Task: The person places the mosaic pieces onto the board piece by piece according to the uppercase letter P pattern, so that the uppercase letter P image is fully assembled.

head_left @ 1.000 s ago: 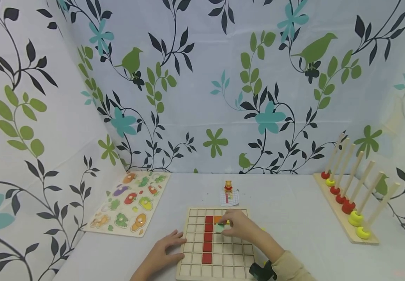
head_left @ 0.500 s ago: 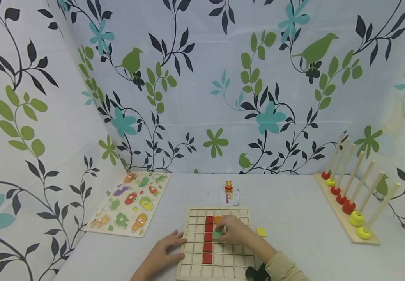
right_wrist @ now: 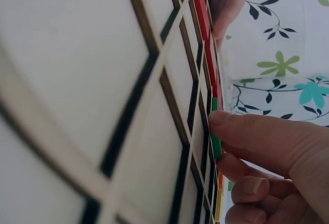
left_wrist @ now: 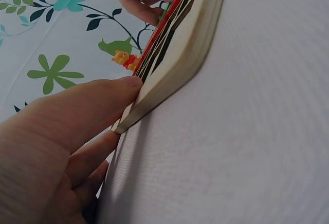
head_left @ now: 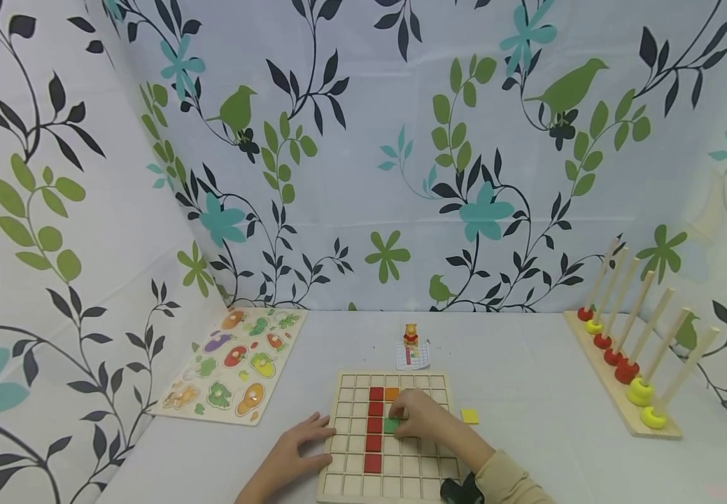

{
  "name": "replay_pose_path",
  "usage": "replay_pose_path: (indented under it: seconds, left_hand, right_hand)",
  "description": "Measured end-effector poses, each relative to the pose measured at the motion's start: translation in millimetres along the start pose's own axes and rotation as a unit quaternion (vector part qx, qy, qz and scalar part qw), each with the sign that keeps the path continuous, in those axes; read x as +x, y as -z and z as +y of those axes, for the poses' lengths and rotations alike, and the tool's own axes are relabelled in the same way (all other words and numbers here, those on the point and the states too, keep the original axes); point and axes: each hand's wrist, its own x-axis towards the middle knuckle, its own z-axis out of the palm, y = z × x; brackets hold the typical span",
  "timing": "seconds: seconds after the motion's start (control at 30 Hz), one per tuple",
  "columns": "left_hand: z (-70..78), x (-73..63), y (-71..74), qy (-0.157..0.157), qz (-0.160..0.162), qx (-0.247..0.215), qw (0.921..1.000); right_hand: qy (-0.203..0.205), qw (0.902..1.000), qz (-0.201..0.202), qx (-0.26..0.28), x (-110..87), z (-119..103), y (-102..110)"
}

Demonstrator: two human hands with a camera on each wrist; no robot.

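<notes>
My right hand (head_left: 422, 414) pinches a small green square tile (right_wrist: 215, 131) between thumb and finger, at a cell of the wooden grid board (head_left: 344, 483). The tile sits just right of a column of several red tiles (head_left: 372, 444). An orange tile (head_left: 391, 394) lies at the column's top right. In the right wrist view a yellow tile (right_wrist: 219, 206) shows past the fingers; in the head view the hand hides it. My left hand (head_left: 290, 448) rests against the board's left edge, with thumb and fingertips touching the rim in the left wrist view.
A loose yellow tile (head_left: 469, 416) lies right of the board. Behind it stand a bear figurine (head_left: 410, 334) and a patterned grid card (head_left: 422, 355). A vegetable puzzle board (head_left: 227, 364) lies at left, a peg stand with red and yellow pieces (head_left: 621, 378) at right.
My right hand has moved the green tile about one row nearer, to beside the red column. The loose yellow tile beside the board has come into fuller view. The left hand has stayed still.
</notes>
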Motion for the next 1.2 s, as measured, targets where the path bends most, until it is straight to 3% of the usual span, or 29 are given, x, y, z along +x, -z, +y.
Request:
replay_pose_path:
  seconds: [0.27, 0.57, 0.73, 0.97, 1.2]
  left_hand:
    - [-43.7, 1.5, -10.0, 0.002, 0.002, 0.02, 0.9998]
    - [-44.4, 1.4, -10.6, -0.012, 0.009, 0.021, 0.9997]
    - [-40.9, 1.7, -9.9, 0.0, 0.003, 0.021, 0.9998]
    - [-38.4, 2.6, -10.7, 0.003, 0.002, 0.015, 0.9999]
    - [-43.7, 1.4, -9.2, 0.006, 0.002, 0.014, 0.9999]
  right_hand:
    - [-0.007, 1.0, -0.002, -0.002, -3.2, -1, 1]
    - [-0.004, 0.9994, 0.032, -0.01, -11.5, -4, 17]
    - [-0.003, 0.9975, 0.066, -0.025, -19.5, -4, 36]
    - [-0.019, 0.9826, 0.174, -0.062, -46.3, -2, 74]
    - [-0.024, 0.9762, 0.198, -0.085, -71.2, 5, 91]
